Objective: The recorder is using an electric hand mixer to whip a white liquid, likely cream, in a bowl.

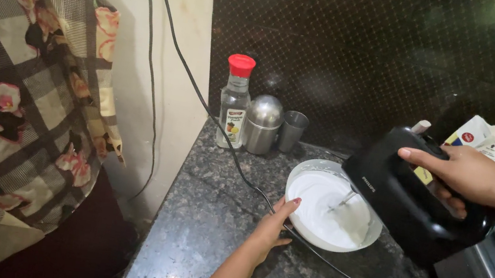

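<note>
- The right hand [465, 173] is wrapped tight around the handle of a black mixer [410, 197], at the right of the counter [202, 229].
- The mixer's beaters [345, 201] dip into white cream in the bowl [304, 169], mid-counter.
- The left hand [274, 223] presses flat against the bowl's near-left rim, fingers together, gripping nothing.
- The cord [202, 97] runs past the bowl's near side.
- Far behind stand a red-capped bottle [235, 102], a steel jar [262, 124] and a cup [292, 130].

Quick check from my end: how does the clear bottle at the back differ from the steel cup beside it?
The clear bottle is tall, see-through and shut with a red cap; the steel cup is short, opaque metal and open-topped. The bottle carries a paper label; the cup is plain. Both stand upright on the granite counter by the wall.
</note>
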